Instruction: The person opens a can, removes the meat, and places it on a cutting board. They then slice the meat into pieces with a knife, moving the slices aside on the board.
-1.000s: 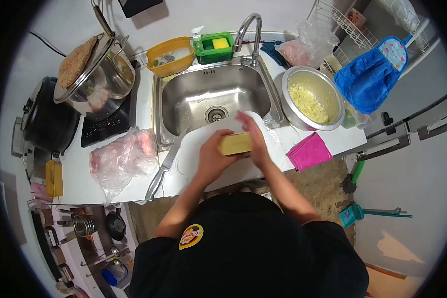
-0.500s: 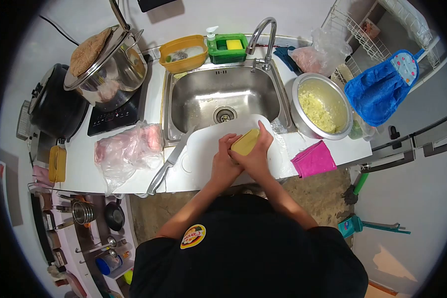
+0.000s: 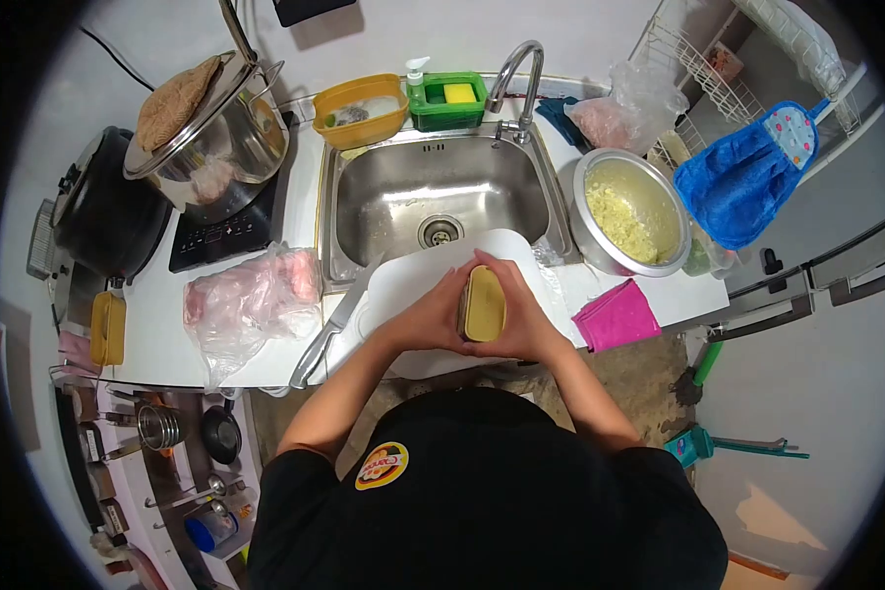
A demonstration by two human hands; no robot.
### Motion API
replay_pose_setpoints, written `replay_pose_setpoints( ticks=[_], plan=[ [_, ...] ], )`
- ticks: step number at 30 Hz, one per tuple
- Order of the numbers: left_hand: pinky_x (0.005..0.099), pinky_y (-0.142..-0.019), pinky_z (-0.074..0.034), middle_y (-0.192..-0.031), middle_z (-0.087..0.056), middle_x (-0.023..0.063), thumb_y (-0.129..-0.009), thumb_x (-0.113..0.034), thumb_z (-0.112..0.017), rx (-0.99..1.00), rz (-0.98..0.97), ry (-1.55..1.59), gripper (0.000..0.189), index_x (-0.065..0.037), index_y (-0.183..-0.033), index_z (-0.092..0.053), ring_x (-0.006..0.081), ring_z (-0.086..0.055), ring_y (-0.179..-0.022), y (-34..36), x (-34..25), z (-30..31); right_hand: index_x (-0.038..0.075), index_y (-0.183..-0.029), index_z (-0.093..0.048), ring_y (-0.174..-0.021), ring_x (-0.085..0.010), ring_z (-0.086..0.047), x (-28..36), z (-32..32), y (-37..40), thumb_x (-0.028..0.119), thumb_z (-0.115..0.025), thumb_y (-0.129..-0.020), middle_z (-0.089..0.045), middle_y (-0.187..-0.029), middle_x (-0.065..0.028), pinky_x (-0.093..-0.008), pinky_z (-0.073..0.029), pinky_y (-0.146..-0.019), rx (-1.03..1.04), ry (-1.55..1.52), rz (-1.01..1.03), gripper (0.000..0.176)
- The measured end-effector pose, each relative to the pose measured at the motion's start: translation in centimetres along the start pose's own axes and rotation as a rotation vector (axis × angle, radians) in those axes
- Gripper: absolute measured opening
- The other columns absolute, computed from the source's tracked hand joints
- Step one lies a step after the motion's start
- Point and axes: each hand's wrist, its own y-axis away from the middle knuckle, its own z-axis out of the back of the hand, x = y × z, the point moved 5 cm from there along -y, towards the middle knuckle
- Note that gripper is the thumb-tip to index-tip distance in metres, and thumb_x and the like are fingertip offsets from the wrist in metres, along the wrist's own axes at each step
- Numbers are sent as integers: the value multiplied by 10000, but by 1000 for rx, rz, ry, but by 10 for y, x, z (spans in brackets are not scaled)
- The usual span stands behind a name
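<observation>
A small rectangular box with rounded corners and a yellowish top (image 3: 486, 305) is held upright between my two hands, over the white cutting board (image 3: 401, 280). My left hand (image 3: 431, 313) wraps its left side, and my right hand (image 3: 527, 317) wraps its right side. The fingertips of both hands come together at its far end and the thumbs at the near end. Left of the board lies a knife (image 3: 326, 339) with a metal handle, its blade tip against the board. The box's lower part is mostly hidden by my hands.
Behind the board is a steel sink (image 3: 364, 221) with a faucet (image 3: 531, 88). A pot of chopped pale food (image 3: 624, 221) and a pink cloth (image 3: 617, 315) are on the right. Bagged meat (image 3: 256, 295), an induction cooker (image 3: 221, 239) and a large steel pot (image 3: 236, 128) stand left.
The box has turned from a slant to nearly straight and come slightly nearer my body. My left hand has shifted from beside the right to wrap the box's left side.
</observation>
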Motion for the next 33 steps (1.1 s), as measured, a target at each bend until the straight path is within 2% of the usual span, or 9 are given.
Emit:
replay_pose_setpoints(
  ticks=[1,4,9,16,19,21,24,33],
  plan=[
    [431,-1185,-264,-1523,-331,172,-560,-222,-895,26,25,59,1185,-61,-1517,-215,340,-310,-1428,-1,-2,0,33,-1480,-290,-1311,-343,-407,-1,0,0,216,-916,-538,-412,-1372,-185,-423,-340,-1115,-34,-5,18,1146],
    [421,-1162,-306,-1483,-378,166,-538,-221,-901,-49,-38,-58,1180,-65,-1506,-245,331,-372,-1388,-4,-4,3,41,-1494,-241,-1330,-349,-365,-19,-7,4,240,-927,-544,-354,-1402,-194,-438,-326,-1122,-119,-4,45,1188],
    [412,-1186,-274,-1505,-365,145,-550,-236,-927,-34,-26,60,1173,-57,-1502,-265,290,-346,-1420,-4,8,-2,43,-1507,-183,-1343,-373,-316,-30,-12,8,281,-945,-537,-294,-1409,-204,-456,-308,-1131,-137,45,65,1257],
    [409,-1214,-232,-1513,-353,119,-543,-176,-932,-61,-27,172,1180,-64,-1505,-257,257,-349,-1418,-8,6,1,44,-1515,-171,-1348,-349,-332,-25,-5,-3,299,-951,-544,-307,-1403,-193,-443,-315,-1132,-114,15,45,1272],
    [411,-1182,-290,-1468,-404,134,-560,-209,-899,-102,-50,237,1110,-58,-1482,-299,280,-389,-1386,-9,3,2,38,-1519,-162,-1347,-329,-350,-24,-5,-1,299,-951,-549,-305,-1415,-185,-432,-328,-1126,-99,-32,19,1277],
    [410,-1190,-280,-1475,-400,128,-566,-206,-896,-110,-50,254,1115,-54,-1489,-289,272,-382,-1393,-7,-4,4,33,-1520,-157,-1340,-314,-369,-20,-2,-2,301,-953,-550,-312,-1416,-177,-424,-341,-1118,-101,-25,42,1282],
    [410,-1196,-272,-1488,-387,124,-573,-199,-893,-109,-19,307,1119,-55,-1497,-278,266,-375,-1399,-10,-6,9,59,-1508,-219,-1320,-350,-372,-13,2,-3,281,-936,-571,-350,-1384,-183,-436,-342,-1111,-129,-152,32,1200],
    [417,-1207,-248,-1521,-352,124,-571,-210,-899,-115,-11,335,1163,-59,-1522,-246,266,-356,-1417,-10,-9,8,71,-1502,-254,-1331,-342,-374,-6,8,-7,301,-928,-594,-370,-1392,-169,-428,-340,-1115,-117,-129,23,1154]
  ],
)
